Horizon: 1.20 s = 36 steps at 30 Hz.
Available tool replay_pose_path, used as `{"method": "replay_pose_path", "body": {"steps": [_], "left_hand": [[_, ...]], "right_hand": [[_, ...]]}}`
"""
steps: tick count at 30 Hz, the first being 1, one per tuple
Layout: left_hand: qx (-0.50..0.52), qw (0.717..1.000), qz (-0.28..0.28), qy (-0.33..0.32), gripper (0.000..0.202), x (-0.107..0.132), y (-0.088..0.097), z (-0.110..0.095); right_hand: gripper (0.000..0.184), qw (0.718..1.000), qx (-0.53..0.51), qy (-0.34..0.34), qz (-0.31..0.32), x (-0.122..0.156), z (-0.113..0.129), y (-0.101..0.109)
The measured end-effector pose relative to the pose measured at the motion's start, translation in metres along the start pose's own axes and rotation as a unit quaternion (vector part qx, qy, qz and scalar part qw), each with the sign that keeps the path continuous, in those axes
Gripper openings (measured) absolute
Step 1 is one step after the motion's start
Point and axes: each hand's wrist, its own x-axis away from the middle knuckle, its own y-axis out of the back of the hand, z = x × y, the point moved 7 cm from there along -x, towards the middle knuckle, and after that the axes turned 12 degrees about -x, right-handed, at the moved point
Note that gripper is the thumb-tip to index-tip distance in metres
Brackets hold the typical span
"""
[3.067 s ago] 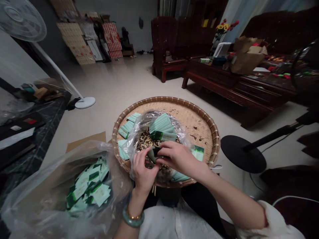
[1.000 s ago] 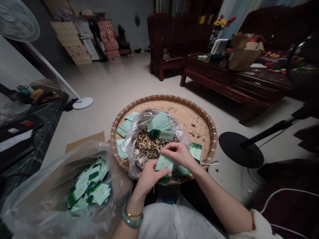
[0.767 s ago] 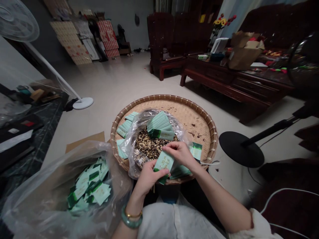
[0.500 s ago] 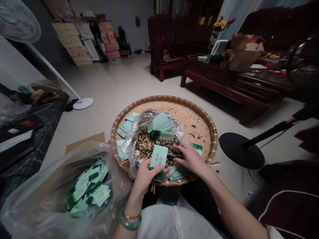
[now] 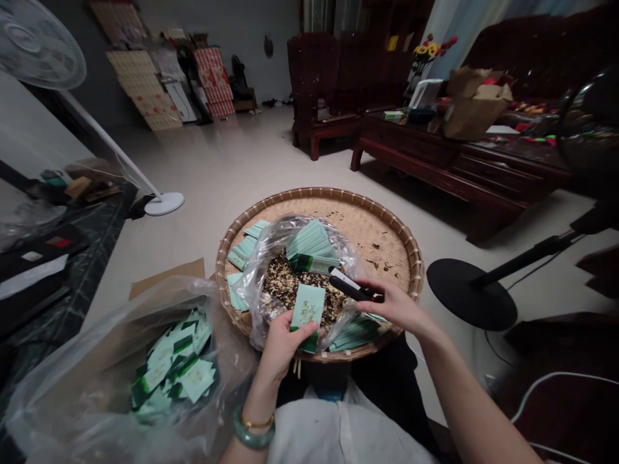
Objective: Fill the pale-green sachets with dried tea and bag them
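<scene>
My left hand (image 5: 284, 348) grips a pale green card or sachet with a dark green end (image 5: 308, 317), held upright over a woven bamboo tray (image 5: 372, 222). My right hand (image 5: 395, 306) pinches a small black-and-white hand tool (image 5: 351, 285), whose exact kind I cannot tell. Below it lies an open clear plastic bag (image 5: 338, 258) holding dried brown tea-like flakes (image 5: 290, 287). A stack of pale green cards (image 5: 309, 241) rests in that bag. More cards (image 5: 355, 334) lie on the tray beneath my right hand.
At lower left, a large clear plastic bag (image 5: 120, 380) holds several loose green-and-white cards. A black round stand base (image 5: 471, 294) sits to the right. A white floor fan (image 5: 39, 45), dark wooden chairs (image 5: 314, 84) and a cluttered low table (image 5: 435, 151) stand farther off.
The card has passed from both hands to my left hand alone. My right hand has moved right, holding the black-and-white tool, which has tilted and now shows clearly.
</scene>
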Motion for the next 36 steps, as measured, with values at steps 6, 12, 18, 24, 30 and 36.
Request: {"method": "replay_pose_path", "body": {"steps": [6, 12, 18, 24, 30, 36], "left_hand": [[-0.063, 0.997, 0.043, -0.025, 0.035, 0.001, -0.016, -0.004], [-0.086, 0.995, 0.046, -0.027, 0.032, 0.002, -0.015, -0.003], [-0.096, 0.994, 0.039, -0.036, 0.032, -0.001, -0.012, 0.002], [-0.085, 0.994, 0.044, -0.053, 0.036, 0.0, -0.011, -0.005], [0.013, 0.999, 0.022, -0.04, 0.055, -0.001, -0.004, -0.016], [0.022, 0.999, 0.032, -0.036, 0.054, -0.001, -0.003, -0.013]], "right_hand": [[0.05, 0.998, -0.025, 0.013, 0.062, -0.001, 0.028, -0.024], [0.034, 0.998, -0.026, 0.027, 0.053, -0.008, 0.03, -0.033], [0.031, 0.999, -0.002, 0.04, 0.021, -0.009, 0.032, -0.028], [0.031, 0.999, 0.009, 0.039, 0.017, -0.01, 0.029, -0.029], [0.031, 0.999, -0.002, 0.035, 0.018, -0.011, 0.028, -0.03], [0.03, 0.999, -0.002, 0.039, 0.008, -0.011, 0.026, -0.028]]}}
